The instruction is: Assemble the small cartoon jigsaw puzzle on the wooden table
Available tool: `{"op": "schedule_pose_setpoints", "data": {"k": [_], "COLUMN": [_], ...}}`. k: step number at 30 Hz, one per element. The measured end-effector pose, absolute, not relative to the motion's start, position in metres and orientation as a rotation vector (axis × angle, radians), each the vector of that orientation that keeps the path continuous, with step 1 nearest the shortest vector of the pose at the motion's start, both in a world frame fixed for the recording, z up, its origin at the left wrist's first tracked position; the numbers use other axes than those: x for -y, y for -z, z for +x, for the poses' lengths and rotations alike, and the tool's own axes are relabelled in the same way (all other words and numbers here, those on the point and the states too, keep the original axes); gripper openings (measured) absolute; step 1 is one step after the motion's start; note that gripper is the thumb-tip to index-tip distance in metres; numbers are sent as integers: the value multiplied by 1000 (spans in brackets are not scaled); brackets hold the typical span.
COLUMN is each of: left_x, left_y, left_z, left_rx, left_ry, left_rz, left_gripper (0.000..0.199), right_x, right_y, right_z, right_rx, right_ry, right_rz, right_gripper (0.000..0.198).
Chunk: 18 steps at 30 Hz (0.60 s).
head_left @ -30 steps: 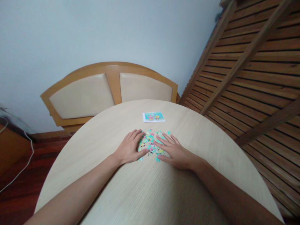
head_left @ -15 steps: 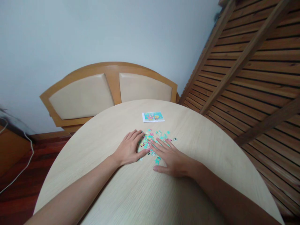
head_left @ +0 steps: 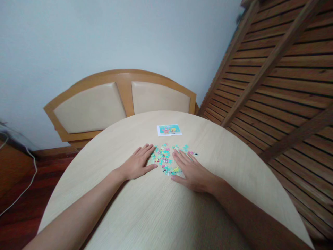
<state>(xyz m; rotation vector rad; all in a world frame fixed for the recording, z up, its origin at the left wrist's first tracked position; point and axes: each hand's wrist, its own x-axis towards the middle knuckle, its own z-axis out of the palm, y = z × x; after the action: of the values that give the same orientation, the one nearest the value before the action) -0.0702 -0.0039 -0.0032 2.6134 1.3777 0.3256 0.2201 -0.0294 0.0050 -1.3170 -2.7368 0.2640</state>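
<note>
Small jigsaw puzzle pieces [head_left: 162, 156], mostly turquoise with pink, yellow, white and dark bits, lie loosely in a heap on the round table. My left hand [head_left: 138, 162] rests flat at the heap's left side, thumb pointing to the right, fingertips at the outermost pieces. On the other side, my right hand [head_left: 191, 171] lies palm down over the right part of the heap and hides some pieces. Both hands are open and grasp nothing. Beyond the heap lies a picture card [head_left: 169, 130] with a pink and a yellow cartoon figure on turquoise.
The pale round wooden table [head_left: 125, 215] fills the foreground. Behind it stands a wooden headboard [head_left: 125, 74] with cream panels, against a pale wall. Slatted wood [head_left: 286, 80] leans at the right. A white cable [head_left: 35, 170] hangs at the left.
My left hand has slid a little left, away from the heap. My right hand has shifted slightly and its fingers are closer together. The pieces have spread, with more near my right thumb.
</note>
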Motion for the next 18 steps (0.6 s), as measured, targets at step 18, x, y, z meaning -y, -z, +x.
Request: {"op": "schedule_pose_setpoints", "data": {"k": [18], "left_x": [24], "left_y": [-18], "left_z": [-43], "left_rx": [-732], "left_ry": [-471], "left_rz": [2936], "left_gripper": [47], "right_x": [24], "right_y": [-2], "right_z": [224], "right_rx": [2753], "right_ry": [-272], "right_rz": [-1208], "right_gripper": [82]}}
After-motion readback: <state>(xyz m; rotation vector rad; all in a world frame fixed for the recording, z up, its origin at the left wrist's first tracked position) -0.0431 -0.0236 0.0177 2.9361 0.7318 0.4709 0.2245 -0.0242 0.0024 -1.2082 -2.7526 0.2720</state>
